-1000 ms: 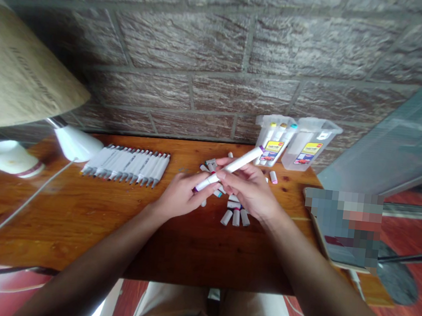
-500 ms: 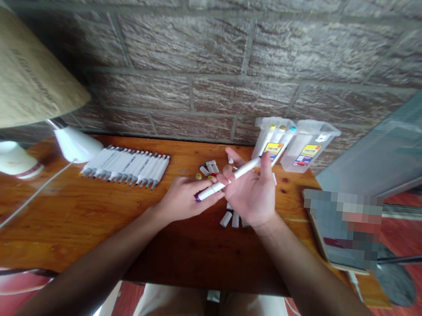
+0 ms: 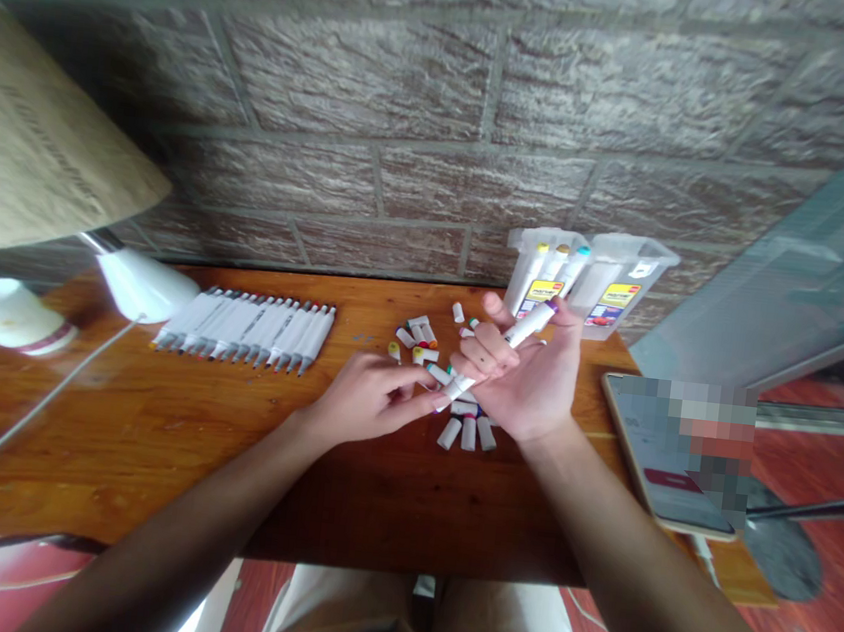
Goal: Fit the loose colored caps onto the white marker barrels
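My right hand (image 3: 534, 393) is turned palm up, its curled fingers holding a white marker (image 3: 521, 328) slantwise. The purple end of the marker points up and to the right, by my right thumb. My left hand (image 3: 368, 399) pinches the lower end of the same marker between thumb and fingertips. Under and around my hands lie loose white marker caps (image 3: 447, 432) with differently coloured ends, partly hidden by my right hand. Over to the left, a row of uncapped markers (image 3: 255, 329) lies side by side on the wooden table (image 3: 175, 441).
Behind my right hand stand two clear plastic boxes (image 3: 647, 254), one holding several capped markers (image 3: 559, 262). A phone (image 3: 665, 482) lies at the right edge. On the left are a lamp (image 3: 142, 287) with its cord and a paper cup (image 3: 7, 313). A stone-patterned wall (image 3: 421, 185) rises behind.
The marker has shifted up and right within my right hand, whose fingers have curled around it. A purple end now shows at its top. My left hand stays at the lower end.
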{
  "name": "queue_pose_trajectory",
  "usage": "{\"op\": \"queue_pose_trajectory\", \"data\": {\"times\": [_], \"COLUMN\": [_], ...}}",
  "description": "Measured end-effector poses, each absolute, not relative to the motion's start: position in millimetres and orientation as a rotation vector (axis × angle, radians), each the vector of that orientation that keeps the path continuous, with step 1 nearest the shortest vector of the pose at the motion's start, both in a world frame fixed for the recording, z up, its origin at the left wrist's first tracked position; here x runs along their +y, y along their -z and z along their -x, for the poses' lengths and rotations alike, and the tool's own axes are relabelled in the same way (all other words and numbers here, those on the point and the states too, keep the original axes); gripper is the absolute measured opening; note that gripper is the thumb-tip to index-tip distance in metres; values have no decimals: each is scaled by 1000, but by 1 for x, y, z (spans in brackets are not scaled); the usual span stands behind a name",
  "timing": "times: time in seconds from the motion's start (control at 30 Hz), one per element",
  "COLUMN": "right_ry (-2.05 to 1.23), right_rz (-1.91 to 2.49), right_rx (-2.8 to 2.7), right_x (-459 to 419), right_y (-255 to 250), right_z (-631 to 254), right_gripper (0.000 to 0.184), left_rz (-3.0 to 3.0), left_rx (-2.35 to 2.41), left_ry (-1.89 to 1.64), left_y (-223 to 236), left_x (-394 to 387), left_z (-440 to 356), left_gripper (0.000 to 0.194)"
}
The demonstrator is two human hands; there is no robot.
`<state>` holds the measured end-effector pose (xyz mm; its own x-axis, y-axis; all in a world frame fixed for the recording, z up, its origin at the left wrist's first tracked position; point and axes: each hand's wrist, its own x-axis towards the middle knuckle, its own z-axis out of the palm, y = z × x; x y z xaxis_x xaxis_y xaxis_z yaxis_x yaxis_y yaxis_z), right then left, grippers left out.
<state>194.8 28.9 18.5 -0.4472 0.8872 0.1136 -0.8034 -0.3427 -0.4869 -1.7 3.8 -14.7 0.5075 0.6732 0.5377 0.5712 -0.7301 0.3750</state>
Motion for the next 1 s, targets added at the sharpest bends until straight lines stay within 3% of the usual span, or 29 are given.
{"op": "queue_pose_trajectory", "data": {"times": [0.2, 0.43, 0.7, 1.0], "right_ry": [-1960, -1987, -2024, -2083], "right_rz": [160, 180, 146, 171], "right_rx": [-631, -635, -707, -732], "right_x": [30, 33, 31, 20], "right_y": [-18, -17, -15, -22], "right_z": [-200, -201, -203, -197], "right_gripper": [70, 80, 60, 55], "left_rz": [-2589, -2608, -2605, -2607], "left_rx": [1085, 1086, 1096, 1117], "left_ry": [-1064, -1075, -1105, -1114], "left_y": [14, 14, 16, 16], "left_x": [4, 4, 5, 5], "left_z": [1, 1, 2, 1], "left_gripper": [29, 29, 27, 31]}}
